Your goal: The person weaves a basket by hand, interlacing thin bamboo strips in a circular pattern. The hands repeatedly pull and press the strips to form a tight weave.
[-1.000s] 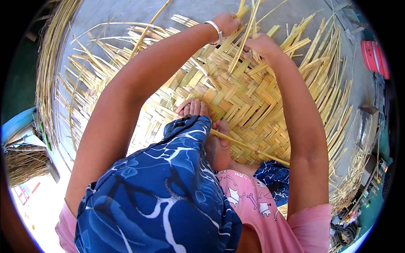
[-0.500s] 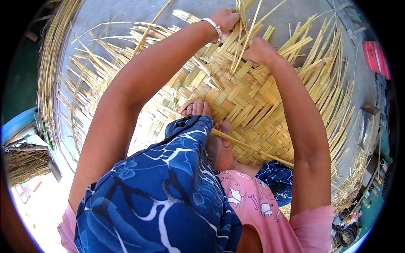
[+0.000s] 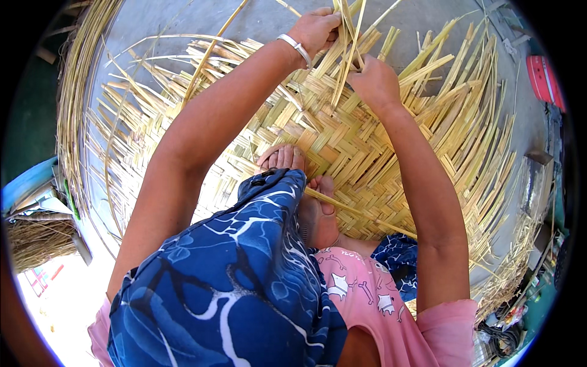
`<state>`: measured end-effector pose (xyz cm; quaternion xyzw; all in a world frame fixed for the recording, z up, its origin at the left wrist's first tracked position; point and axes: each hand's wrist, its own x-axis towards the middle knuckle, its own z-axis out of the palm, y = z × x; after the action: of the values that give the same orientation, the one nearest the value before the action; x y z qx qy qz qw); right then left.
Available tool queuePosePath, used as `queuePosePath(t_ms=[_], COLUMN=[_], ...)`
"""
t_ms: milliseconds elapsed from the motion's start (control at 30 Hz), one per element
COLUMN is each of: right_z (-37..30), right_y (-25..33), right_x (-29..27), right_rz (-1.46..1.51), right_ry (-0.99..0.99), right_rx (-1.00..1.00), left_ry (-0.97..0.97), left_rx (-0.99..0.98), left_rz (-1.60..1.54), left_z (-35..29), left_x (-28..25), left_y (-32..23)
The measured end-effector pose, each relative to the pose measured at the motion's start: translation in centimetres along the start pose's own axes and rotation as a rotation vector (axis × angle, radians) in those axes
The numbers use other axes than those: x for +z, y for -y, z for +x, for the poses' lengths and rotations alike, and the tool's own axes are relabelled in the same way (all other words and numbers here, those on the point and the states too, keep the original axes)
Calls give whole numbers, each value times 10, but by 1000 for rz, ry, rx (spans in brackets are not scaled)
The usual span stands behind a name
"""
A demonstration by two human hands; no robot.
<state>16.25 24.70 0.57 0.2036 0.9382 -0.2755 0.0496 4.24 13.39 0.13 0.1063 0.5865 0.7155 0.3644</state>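
Observation:
A herringbone mat of split reeds, pale yellow and green, lies on the floor, its loose strip ends fanning out at the far edge. My left hand, with a white bangle at the wrist, is closed round a few upright reed strips at that edge. Just right of it and slightly nearer, my right hand is closed at the base of the same strips. Its fingertips are partly hidden, but a strip seems pinched in them. My bare feet rest on the woven part.
Long reeds lie in a bundle along the left. A red object stands at the far right. Straw scraps gather at the right edge. At left, a bundle of dry brown stalks sits under a blue object.
My left hand has shifted slightly left and nearer, still on the strips. My right hand has moved a little left, its wrist turning so the back of the hand shows more.

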Motion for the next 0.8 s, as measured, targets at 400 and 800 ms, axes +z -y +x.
queuePosePath(t_ms=[400, 800], right_z=[0, -17], right_y=[-1, -11], right_x=[0, 5], right_rz=[101, 308], right_ry=[22, -178], right_rx=[79, 2], left_ry=[35, 167], left_rx=[19, -160], left_rz=[-48, -174], left_z=[-7, 1], left_x=[-13, 3], left_y=[-2, -3])
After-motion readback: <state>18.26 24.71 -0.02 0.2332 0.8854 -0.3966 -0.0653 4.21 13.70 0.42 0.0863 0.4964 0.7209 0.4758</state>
